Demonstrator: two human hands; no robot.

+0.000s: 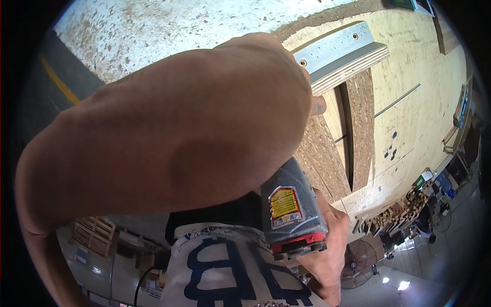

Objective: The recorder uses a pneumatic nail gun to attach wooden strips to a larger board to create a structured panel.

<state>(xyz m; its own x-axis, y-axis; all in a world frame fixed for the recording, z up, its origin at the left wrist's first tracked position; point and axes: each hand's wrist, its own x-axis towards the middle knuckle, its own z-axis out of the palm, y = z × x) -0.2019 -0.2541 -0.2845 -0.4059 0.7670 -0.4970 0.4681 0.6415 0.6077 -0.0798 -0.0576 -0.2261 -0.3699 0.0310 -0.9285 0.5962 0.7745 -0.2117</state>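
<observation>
My left forearm stretches across the view and hides much of the work. Beyond it my left hand [313, 101] shows only partly, closed at the near left end of a grey-faced plywood strip [353, 62], with a fingertip by its layered edge. Two screw holes with metal inserts show in the strip's upright face. My right hand [330, 233] is wrapped round a cordless power tool [289, 197] close to my body. Its grey battery end, with a yellow and red label, points toward me; its working end is hidden behind my forearm.
Chipboard strips [360, 128] lie under the plywood strip on a pale wooden table [409, 112]. A white, speckled surface [153, 30] lies at the back left. Stacked wood pieces [399, 215], a large fan [360, 261] and a pallet [93, 235] stand around the table.
</observation>
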